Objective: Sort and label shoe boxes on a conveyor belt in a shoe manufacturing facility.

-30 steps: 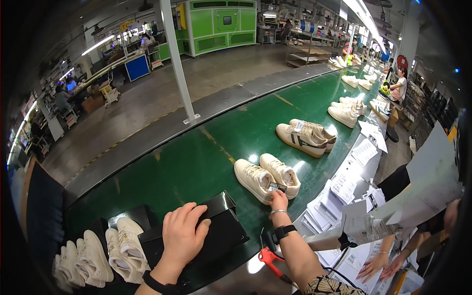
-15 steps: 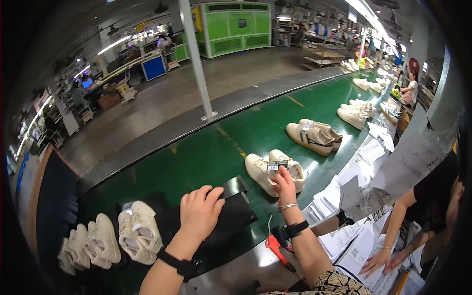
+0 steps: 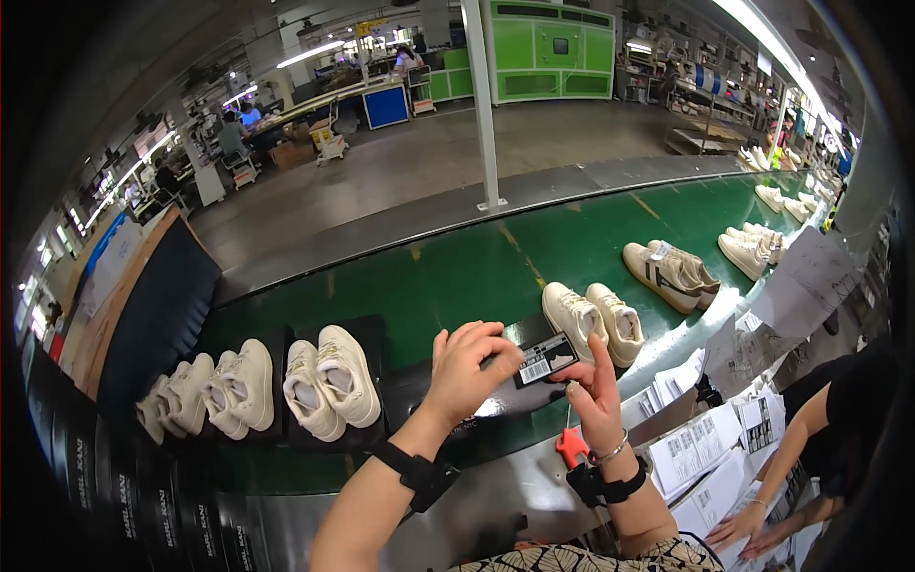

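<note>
We see a barcode label just above a black shoe box, tilted with its printed face toward us, presumably so it stays readable. Our left hand meets its left edge with bent fingers; our right hand has one finger at its lower right corner, another raised apart. We cannot tell which fingers, if any, are clamped on it. From the label, cream sneakers stand at one o'clock on the green table, striped sneakers at two, and another cream pair at nine, each pair side by side, probably to keep mates together. Papers lie at four o'clock, near a co-worker's hands.
</note>
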### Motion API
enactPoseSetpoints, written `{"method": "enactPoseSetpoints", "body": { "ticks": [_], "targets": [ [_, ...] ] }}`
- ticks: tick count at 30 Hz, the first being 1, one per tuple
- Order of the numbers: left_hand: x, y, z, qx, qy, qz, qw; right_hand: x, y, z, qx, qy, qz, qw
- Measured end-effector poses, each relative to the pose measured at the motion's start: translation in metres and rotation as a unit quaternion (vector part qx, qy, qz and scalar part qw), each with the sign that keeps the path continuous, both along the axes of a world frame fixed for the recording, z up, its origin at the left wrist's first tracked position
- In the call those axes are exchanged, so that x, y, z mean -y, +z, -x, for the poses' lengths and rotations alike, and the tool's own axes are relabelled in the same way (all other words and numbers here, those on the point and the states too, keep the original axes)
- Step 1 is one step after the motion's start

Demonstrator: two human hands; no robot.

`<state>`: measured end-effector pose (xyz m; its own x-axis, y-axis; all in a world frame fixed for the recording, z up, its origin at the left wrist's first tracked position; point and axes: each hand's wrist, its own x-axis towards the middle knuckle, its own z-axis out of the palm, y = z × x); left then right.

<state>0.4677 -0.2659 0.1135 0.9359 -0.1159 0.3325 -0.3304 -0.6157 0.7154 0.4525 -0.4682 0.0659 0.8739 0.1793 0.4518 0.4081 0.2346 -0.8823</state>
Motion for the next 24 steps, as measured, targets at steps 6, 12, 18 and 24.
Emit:
{"method": "enactPoseSetpoints", "body": {
  "ticks": [6,12,18,24],
  "targets": [
    [0.004,-0.002,0.015,-0.004,-0.025,0.012,1.0,0.005,0.004,0.008,-0.038,-0.02,0.069,0.997],
    [0.005,-0.002,0.022,0.002,-0.045,-0.002,0.999,0.007,0.015,-0.012,-0.075,-0.057,0.036,0.995],
    [0.007,-0.012,0.022,0.03,-0.029,-0.078,0.996,0.004,0.02,-0.018,-0.129,-0.006,0.132,0.983],
    [0.005,-0.017,0.02,0.057,-0.02,-0.123,0.991,0.003,0.02,-0.019,-0.126,-0.041,0.194,0.972]
  ]
}}
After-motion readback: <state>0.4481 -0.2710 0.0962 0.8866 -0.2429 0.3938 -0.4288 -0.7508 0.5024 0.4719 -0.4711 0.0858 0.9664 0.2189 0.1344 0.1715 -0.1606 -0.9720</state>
